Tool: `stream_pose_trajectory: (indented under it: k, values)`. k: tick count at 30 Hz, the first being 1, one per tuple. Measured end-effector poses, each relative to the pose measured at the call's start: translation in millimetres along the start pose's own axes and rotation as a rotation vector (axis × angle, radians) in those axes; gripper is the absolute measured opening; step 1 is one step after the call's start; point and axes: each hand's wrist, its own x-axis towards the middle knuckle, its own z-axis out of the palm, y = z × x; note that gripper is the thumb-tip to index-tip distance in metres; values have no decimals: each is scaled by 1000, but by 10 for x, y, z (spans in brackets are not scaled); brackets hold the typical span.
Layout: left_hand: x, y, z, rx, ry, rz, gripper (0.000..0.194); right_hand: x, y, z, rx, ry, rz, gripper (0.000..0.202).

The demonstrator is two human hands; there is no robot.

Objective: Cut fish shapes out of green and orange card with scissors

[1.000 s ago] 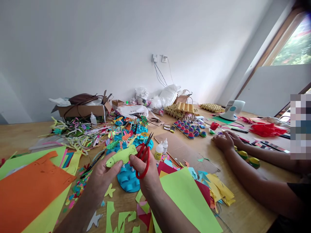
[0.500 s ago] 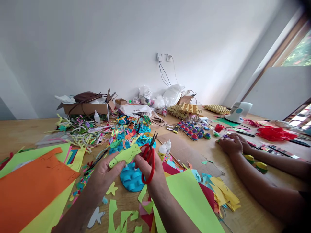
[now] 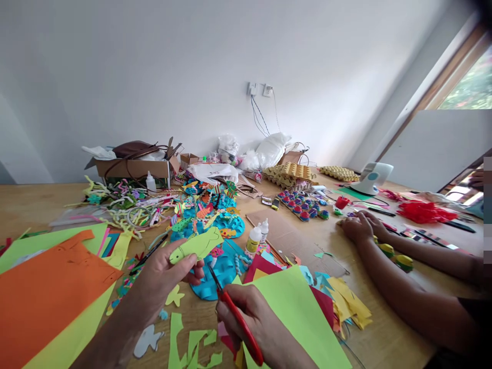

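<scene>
I read the left hand (image 3: 171, 269) pinching the green paper fish (image 3: 197, 246) above the desk (image 3: 42, 197), its tail angled toward the wall-side edge. The right hand (image 3: 251, 312), nearer the tail, grips the red-handled scissors (image 3: 239, 319), tips just short of the fish.

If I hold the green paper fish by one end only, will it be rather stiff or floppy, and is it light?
The green paper fish is probably light, as it looks like thin cut paper. It seems fairly stiff: its tail juts past the left hand without clear drooping. A hard pinch might crease it, since its edge looks thin.
</scene>
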Motion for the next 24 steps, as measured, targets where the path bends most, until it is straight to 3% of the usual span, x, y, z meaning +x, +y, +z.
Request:
stream_pose_trajectory:
  k: [6, 13, 24]
  values:
    - [-22, 9, 13, 3, -47, -44, 14, 8, -61, -101, 27, -51, 0, 27]
    - [9, 15, -43, -22, -209, -105, 12, -15, -184, -226, -30, -119, 24, 29]
    - [30, -6, -68, -83, -244, -111, 10, -2, -174, -221, -35, -135, 46, 28]
